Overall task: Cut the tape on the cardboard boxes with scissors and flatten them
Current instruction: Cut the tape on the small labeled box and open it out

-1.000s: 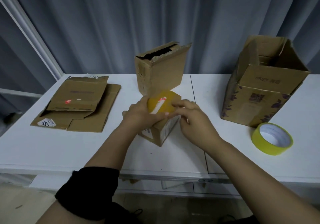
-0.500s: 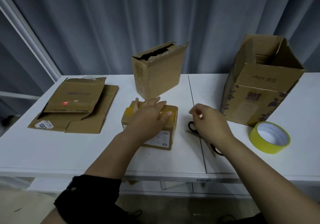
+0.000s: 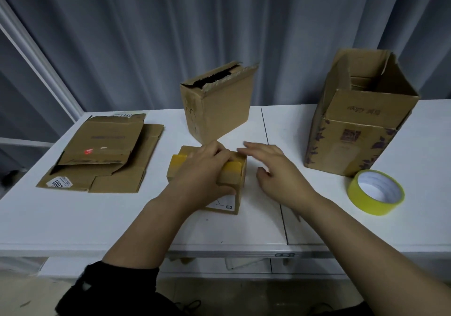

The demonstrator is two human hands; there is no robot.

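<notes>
Flattened boxes [image 3: 102,152]: we count at least two, stacked flat on the desk [image 3: 73,218]. They lie at nine o'clock from the small box, well apart from it, with a white label at the near left corner.

Small box [image 3: 230,178]: we find it on the desk, centre, towards the front edge. Strips of yellow tape [image 3: 233,167] cross its top, and a white label shows on its near face.

Left hand [image 3: 205,174]: we record its grip closed round the small box, fingers curled over the top and thumb pressed on the near face.

Medium box [image 3: 219,108]: upright at twelve o'clock from the small box, just behind it, with ragged top edges slightly parted.

Right hand [image 3: 278,174]: at three o'clock from the small box, just beside it. We see the grip spread wide with nothing in it, the blurred fingertips near the box's far right corner.

Large box [image 3: 361,130]: upright at two o'clock, top flaps open, purple leaf print on its sides.

Tape roll [image 3: 375,192]: yellow, lying flat at three o'clock, near the large box's near corner.

Curtain [image 3: 219,23]: grey, hanging behind the desk at twelve o'clock.
</notes>
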